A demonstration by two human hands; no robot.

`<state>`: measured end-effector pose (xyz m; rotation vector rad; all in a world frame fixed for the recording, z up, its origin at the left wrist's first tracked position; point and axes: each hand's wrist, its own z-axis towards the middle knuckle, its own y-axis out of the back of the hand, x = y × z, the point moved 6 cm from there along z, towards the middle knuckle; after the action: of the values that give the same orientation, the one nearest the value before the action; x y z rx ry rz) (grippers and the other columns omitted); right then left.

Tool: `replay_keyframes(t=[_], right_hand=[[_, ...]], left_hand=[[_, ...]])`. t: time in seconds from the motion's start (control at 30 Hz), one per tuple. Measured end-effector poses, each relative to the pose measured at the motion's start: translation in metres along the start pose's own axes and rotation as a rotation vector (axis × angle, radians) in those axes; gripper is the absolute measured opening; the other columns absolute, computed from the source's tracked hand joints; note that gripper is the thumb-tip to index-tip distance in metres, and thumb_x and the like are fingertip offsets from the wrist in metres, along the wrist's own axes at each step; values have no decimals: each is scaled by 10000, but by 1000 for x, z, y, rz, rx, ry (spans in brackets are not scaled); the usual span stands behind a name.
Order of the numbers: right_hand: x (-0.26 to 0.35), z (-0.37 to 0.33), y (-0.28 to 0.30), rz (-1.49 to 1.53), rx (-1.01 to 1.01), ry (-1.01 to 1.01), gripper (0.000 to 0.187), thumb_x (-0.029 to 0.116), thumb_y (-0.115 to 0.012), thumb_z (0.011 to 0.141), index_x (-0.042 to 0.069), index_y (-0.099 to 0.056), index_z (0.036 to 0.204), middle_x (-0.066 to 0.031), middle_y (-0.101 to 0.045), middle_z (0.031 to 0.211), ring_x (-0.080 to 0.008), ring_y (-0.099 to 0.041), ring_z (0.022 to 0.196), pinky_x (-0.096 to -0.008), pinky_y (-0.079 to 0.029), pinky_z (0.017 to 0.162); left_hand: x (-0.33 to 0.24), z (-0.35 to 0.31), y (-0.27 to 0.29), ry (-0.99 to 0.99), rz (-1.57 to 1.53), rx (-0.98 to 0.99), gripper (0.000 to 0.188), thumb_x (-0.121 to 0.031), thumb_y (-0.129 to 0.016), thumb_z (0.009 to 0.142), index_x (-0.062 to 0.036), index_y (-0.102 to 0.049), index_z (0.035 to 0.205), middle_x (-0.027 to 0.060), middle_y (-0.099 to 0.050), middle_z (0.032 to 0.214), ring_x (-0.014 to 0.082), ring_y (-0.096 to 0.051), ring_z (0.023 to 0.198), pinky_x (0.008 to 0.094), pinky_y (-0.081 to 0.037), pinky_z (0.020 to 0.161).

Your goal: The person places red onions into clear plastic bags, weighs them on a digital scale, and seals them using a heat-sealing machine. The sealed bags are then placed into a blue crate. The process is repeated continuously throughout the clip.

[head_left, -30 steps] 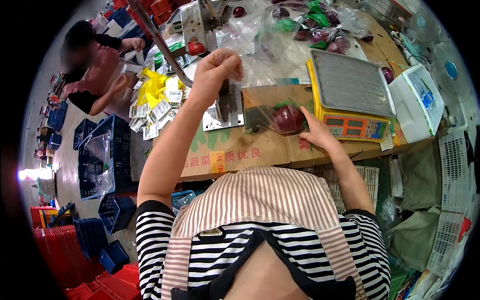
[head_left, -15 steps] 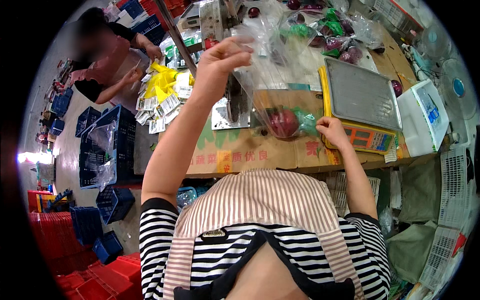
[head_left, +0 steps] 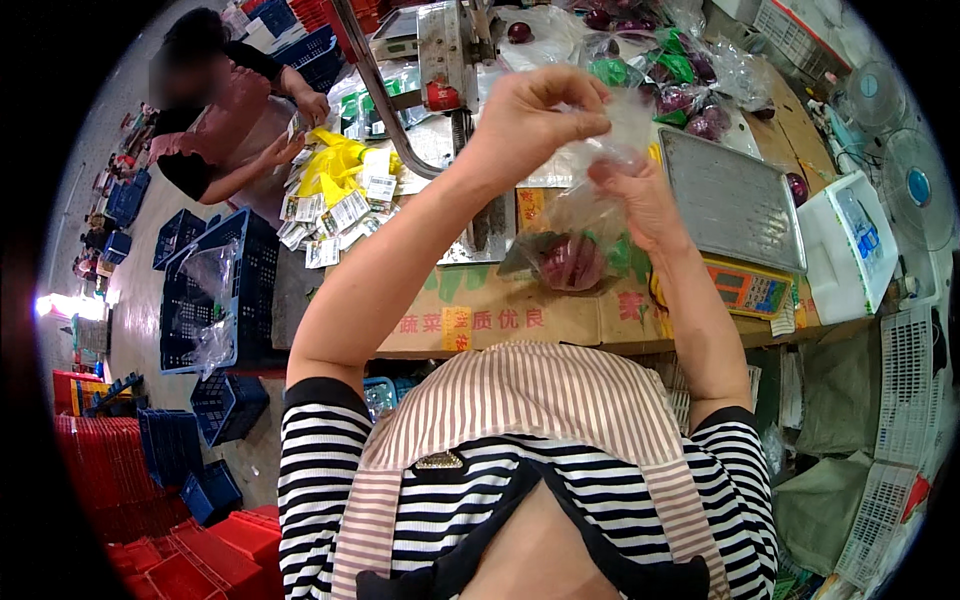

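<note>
A clear plastic bag [head_left: 577,212] stands on the cardboard-covered table in front of me, with round purple-red produce [head_left: 572,264] in its bottom. My left hand [head_left: 550,115] pinches the gathered upper end of the bag, thumb against fingers. Just below and to the right, my right hand [head_left: 638,200] is closed round the bag's neck. Part of the bag is hidden between the two hands.
A yellow scale [head_left: 735,200] and a white bin [head_left: 850,240] are at the right. Filled bags [head_left: 685,75] lie behind. A metal stand [head_left: 440,60] rises left of centre, near yellow tagged netting [head_left: 335,170]. A co-worker [head_left: 225,110] handles tags at far left.
My right hand has risen from beside the scale to the bag's neck. My left hand has moved right, and the bag's upper part is now bunched between both hands.
</note>
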<state>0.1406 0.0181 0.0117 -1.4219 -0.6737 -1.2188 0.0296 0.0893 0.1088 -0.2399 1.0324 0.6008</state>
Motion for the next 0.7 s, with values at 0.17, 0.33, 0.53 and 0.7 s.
replay_keyframes(t=[0.17, 0.33, 0.53, 0.7], right_hand=[[25, -12, -12, 262, -128, 138, 252, 51, -536, 814, 24, -511, 1063, -92, -583, 975, -183, -556, 894, -305, -436, 821], [-10, 3, -55, 501, 85, -52, 309, 109, -532, 822, -44, -481, 1086, -127, -551, 1052, -224, -513, 1016, -346, -375, 924], [-33, -10, 42, -574, 355, 129, 845, 180, -738, 639, 23, -230, 1296, -132, -383, 1270, -224, -381, 1169, -357, -313, 973], [-71, -40, 11, -445, 375, -201, 697, 109, -762, 601, 46, -392, 1188, -62, -485, 1139, -180, -435, 1093, -324, -362, 922]], left_hand=[[43, -35, 24, -66, 281, 30, 628, -191, -727, 659, -4, -421, 1174, 121, -519, 1085, 204, -484, 1031, 337, -397, 881], [114, -77, -49, 262, 86, 156, 541, -169, -651, 720, 23, -420, 1170, 147, -512, 1113, 234, -483, 1039, 331, -385, 887], [142, -69, -42, 482, -452, -59, 89, -76, -526, 819, 4, -563, 806, 70, -584, 713, 145, -553, 645, 274, -445, 616], [111, -68, -67, 374, -382, 17, 192, -190, -578, 817, -2, -540, 806, 51, -557, 711, 117, -513, 647, 252, -423, 586]])
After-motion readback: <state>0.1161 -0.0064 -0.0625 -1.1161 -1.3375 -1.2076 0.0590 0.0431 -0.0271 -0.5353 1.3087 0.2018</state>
